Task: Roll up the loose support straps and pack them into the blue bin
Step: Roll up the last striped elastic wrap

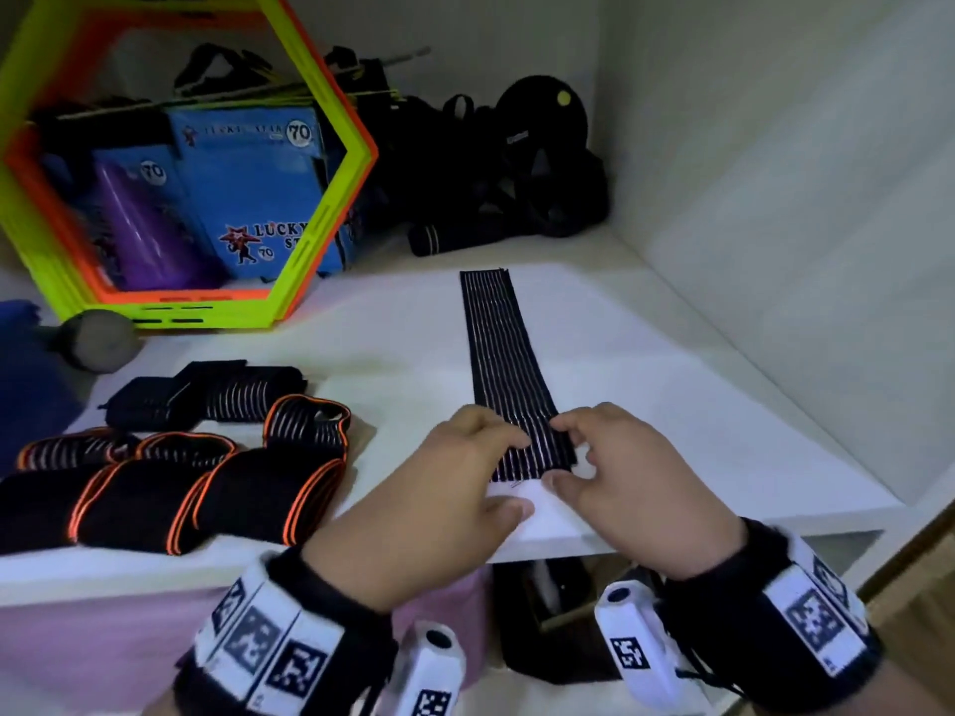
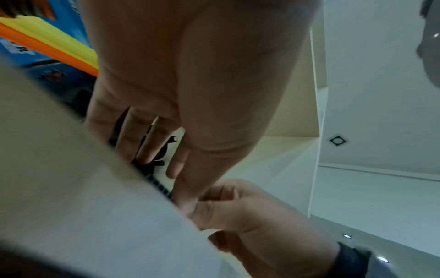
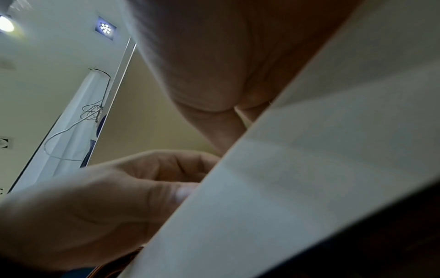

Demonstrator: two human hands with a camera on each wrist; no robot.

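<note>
A long black strap with thin white stripes lies flat on the white shelf, running away from me. My left hand and right hand meet at its near end by the shelf's front edge. On each hand the fingers curl over the strap end and the thumb sits at its near edge, pinching it. In the left wrist view the strap shows only as a dark ribbed edge under my left hand, with the right hand beside it. A blue shape at the far left edge is mostly cut off.
Several rolled black straps with orange edges lie at the left front, with striped wraps behind them. Hexagonal yellow and orange rings lean against blue boxes. A grey ball and black gear sit further back.
</note>
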